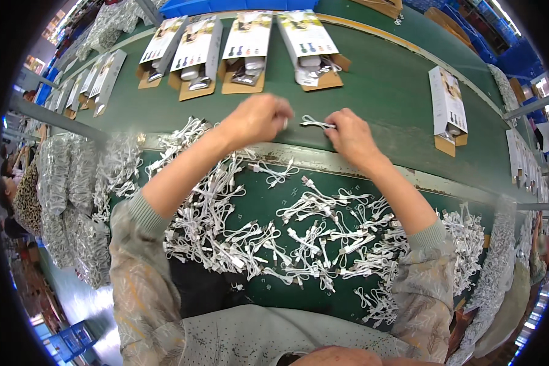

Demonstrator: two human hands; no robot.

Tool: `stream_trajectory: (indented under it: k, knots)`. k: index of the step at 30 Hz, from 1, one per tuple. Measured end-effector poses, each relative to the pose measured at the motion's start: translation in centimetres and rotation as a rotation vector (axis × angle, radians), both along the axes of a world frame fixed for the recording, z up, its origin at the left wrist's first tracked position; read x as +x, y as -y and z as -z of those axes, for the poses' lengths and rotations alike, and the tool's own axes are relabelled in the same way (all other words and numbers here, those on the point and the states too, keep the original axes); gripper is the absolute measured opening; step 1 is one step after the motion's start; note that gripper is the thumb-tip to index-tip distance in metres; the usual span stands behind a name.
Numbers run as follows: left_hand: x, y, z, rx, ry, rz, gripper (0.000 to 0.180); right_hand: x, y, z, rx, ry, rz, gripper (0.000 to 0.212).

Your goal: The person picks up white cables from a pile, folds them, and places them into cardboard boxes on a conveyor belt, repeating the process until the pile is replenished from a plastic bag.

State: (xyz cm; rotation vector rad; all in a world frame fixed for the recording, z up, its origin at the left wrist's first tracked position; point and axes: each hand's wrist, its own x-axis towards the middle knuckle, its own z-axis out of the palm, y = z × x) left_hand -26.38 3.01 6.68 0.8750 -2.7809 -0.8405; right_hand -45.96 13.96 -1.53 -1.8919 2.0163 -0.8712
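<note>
White looped cable (pixel 318 124), one, upper centre of the frame: it extends leftward from your nearer right hand (pixel 351 135), which pinches its right end, long axis near-level; your left hand (pixel 259 121), apart leftward, is blurred, grip indeterminable.

Wht cables (pixel 192 235) vs. grn bench (pixel 378 91).
Looped cable (pixel 322 125) is wht too; boxes (pixel 247 36) mostly wht w/ multicol. print, flaps (pixel 198 91) brn; tray (pixel 238 7) bright blu; sleeves (pixel 143 274) show pale leaf print + yel-orange strokes on grey-grn, cuffs (pixel 147 215) plain grey-grn; shirt front (pixel 256 332) lt grey w/ dk specks.
</note>
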Motion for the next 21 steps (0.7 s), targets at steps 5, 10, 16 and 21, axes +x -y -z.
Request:
stream_trajectory:
  k: [5,10,16,21]
  knots:
    - [5.8,-5.7,1.7,-0.256,0.111,0.209,0.02,-0.3,0.6,-1.2,0.343,0.808,0.155,0.024]
    - [8.5,-4.5,1.5,-0.176,0.246,0.1,0.011,2.3,2.8,-2.5,0.355,1.241,0.157,0.024]
    - [7.3,-2.6,0.3,-0.02,0.005,-0.282,0.016,4.4,7.6,-1.2,0.216,1.478,0.204,0.015]
    - [5.2,3.4,2.2,-0.141,-0.163,-0.551,0.017,3.5,11.4,0.2,0.184,1.611,0.415,0.013]
